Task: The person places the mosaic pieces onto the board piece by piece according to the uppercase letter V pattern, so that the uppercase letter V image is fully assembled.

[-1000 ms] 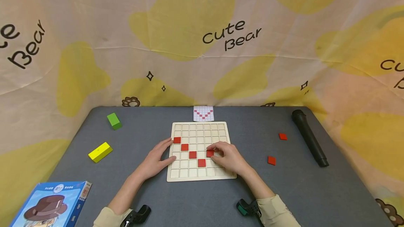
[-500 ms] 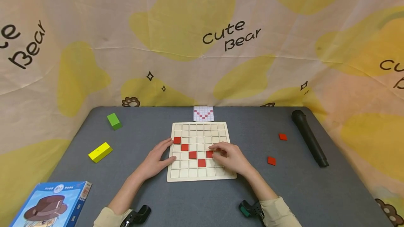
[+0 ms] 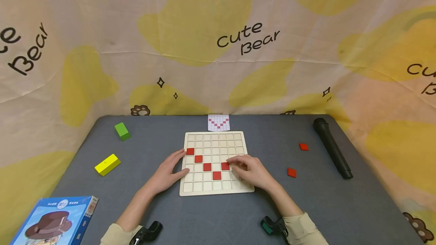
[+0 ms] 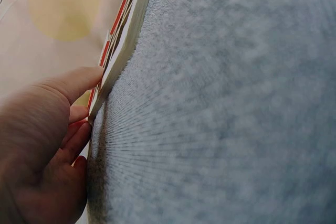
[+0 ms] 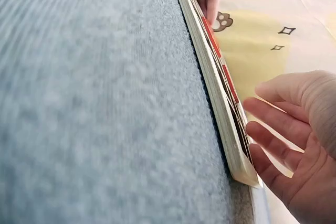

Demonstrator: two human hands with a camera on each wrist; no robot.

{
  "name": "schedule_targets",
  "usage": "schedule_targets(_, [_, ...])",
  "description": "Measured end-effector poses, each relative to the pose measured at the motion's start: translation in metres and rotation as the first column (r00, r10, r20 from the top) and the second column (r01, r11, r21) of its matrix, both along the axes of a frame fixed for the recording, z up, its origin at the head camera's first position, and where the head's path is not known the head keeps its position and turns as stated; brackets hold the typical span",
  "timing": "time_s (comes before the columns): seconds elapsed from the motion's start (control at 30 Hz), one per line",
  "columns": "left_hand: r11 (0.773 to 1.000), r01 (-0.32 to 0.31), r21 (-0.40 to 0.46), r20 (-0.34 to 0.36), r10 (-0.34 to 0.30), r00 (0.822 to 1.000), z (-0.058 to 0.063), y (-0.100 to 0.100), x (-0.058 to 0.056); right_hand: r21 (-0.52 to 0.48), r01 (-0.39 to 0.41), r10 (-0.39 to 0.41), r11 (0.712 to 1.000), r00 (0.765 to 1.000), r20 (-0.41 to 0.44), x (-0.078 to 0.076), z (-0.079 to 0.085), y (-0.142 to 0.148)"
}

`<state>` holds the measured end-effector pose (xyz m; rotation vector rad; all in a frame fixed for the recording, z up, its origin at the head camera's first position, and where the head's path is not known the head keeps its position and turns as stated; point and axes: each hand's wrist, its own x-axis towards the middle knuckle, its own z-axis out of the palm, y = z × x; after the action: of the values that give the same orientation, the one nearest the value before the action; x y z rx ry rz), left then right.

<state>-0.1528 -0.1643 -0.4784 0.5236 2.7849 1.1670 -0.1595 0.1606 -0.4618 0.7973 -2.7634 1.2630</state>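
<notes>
A cream grid board (image 3: 199,187) lies on the grey table, several red square tiles set in its cells in a descending diagonal from the left. One more red tile (image 3: 225,166) sits right of the lowest one and a row higher. My right hand (image 3: 250,169) hovers over the board's right side, fingertips just by that tile; the right wrist view shows nothing between its thumb and relaxed fingers (image 5: 270,153). At the board's left edge rests my left hand (image 3: 165,172), its thumb (image 4: 86,80) touching the rim in the left wrist view.
Two loose red tiles (image 3: 291,172) lie right of the board, before a black microphone (image 3: 333,148). A small card (image 3: 218,123) with a red V pattern stands behind the board. Leftward are a green block (image 3: 122,131), a yellow block (image 3: 107,165) and a blue box (image 3: 56,218).
My right hand has drawn slightly to the right, its fingers moving off the nearby red tile, so more of that tile shows. The left hand keeps its place at the board's edge.
</notes>
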Motion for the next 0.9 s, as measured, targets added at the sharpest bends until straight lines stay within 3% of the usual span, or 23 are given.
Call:
schedule_targets(0.3, [1.000,-0.001,-0.004,-0.002,0.001,1.000,-0.002,-0.001,-0.001,-0.062,0.087,-0.085,0.994,0.996,0.038,0.003,0.002,0.029])
schedule_targets(0.5, [1.000,0.000,0.002,-0.006,0.000,1.000,-0.002,-0.002,0.000,-0.024,0.169,-0.169,0.985,0.985,0.021,0.007,0.002,0.064])
schedule_targets(0.9, [1.000,-0.001,0.000,-0.008,0.001,1.000,-0.002,-0.001,-0.001,0.121,0.266,-0.262,0.957,0.964,-0.047,0.026,0.006,0.135])
